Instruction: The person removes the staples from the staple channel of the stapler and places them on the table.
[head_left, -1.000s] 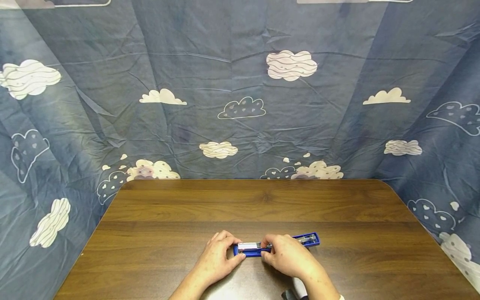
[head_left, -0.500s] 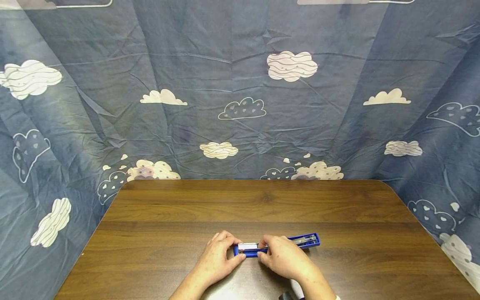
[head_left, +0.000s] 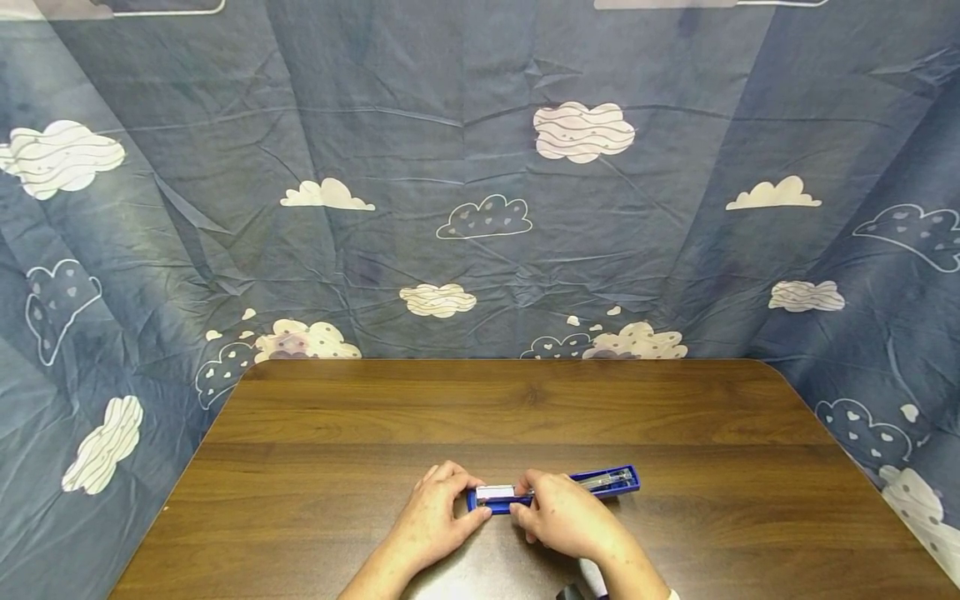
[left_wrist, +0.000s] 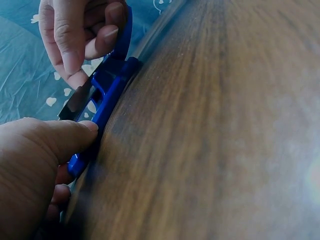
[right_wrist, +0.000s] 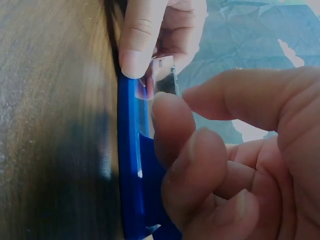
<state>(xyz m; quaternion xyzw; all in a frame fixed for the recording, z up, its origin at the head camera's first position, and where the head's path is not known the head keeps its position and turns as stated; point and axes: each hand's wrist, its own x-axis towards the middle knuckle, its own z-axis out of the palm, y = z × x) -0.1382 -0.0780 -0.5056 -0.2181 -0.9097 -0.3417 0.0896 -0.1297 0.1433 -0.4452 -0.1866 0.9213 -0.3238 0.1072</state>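
Observation:
A blue stapler point(head_left: 609, 482) lies unfolded on the table, its top arm swung out to the right. Its bright metal magazine point(head_left: 495, 492) sits over the blue base at the left. My left hand point(head_left: 431, 517) grips the base's left end between thumb and fingers. With thumb and fingertips, my right hand point(head_left: 566, 517) pinches at the magazine near the stapler's middle, partly covering it. The right wrist view shows thumb and forefinger on either side of the metal strip point(right_wrist: 165, 75); whether loose staples are between them, I cannot tell.
The stapler rests on a brown wood-grain table point(head_left: 337, 417). A dark blue curtain point(head_left: 420, 150) with cloud prints hangs behind and at both sides. Part of a dark object point(head_left: 570, 592) shows below the right wrist.
My right hand has slid a little to the left along the stapler, uncovering more of the top arm. The left hand and the stapler have stayed in place.

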